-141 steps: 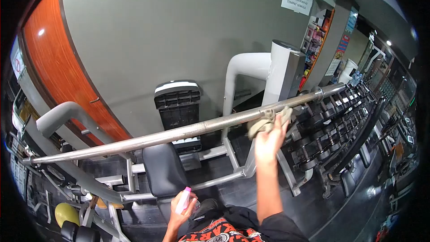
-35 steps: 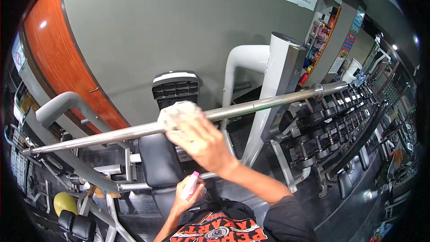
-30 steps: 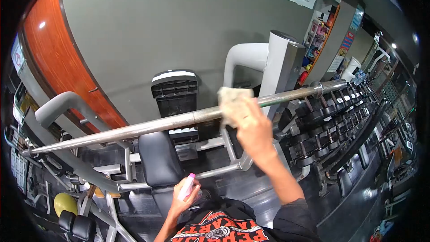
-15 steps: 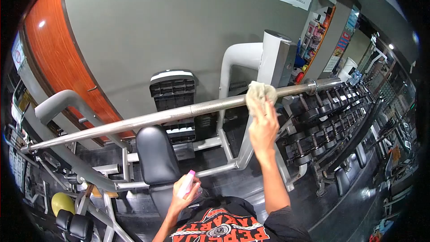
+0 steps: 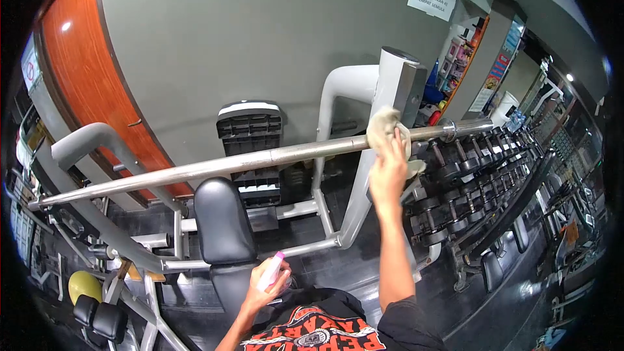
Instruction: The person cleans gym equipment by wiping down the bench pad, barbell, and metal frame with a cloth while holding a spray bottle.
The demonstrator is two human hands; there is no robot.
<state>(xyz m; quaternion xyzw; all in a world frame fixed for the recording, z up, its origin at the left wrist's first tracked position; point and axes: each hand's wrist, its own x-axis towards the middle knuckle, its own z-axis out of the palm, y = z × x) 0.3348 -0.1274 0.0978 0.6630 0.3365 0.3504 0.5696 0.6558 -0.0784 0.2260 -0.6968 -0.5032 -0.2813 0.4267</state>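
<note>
A long metal barbell [image 5: 247, 164] lies across the grey frame of a weight bench. Near its right-hand part, my right hand [image 5: 389, 175] presses a pale cloth [image 5: 385, 131] over the bar, fingers closed on the fabric. Low in the middle, my left hand [image 5: 265, 283] is wrapped round a bottle with a pink and white spray head [image 5: 272, 270]; most of its body is hidden by the hand. Just beyond that hand stands the black padded backrest [image 5: 224, 224] of the bench.
On the right is a rack of dumbbells [image 5: 455, 201]. A grey upright post [image 5: 393, 84] rises behind the cloth. Black plastic steps [image 5: 249, 146] lean against the wall. A yellow ball [image 5: 84, 286] lies low on the left, near an orange wooden door [image 5: 91, 58].
My right hand and the cloth have slid a little to the right along the barbell, and an edge of cloth now hangs below it. My left hand keeps the spray bottle.
</note>
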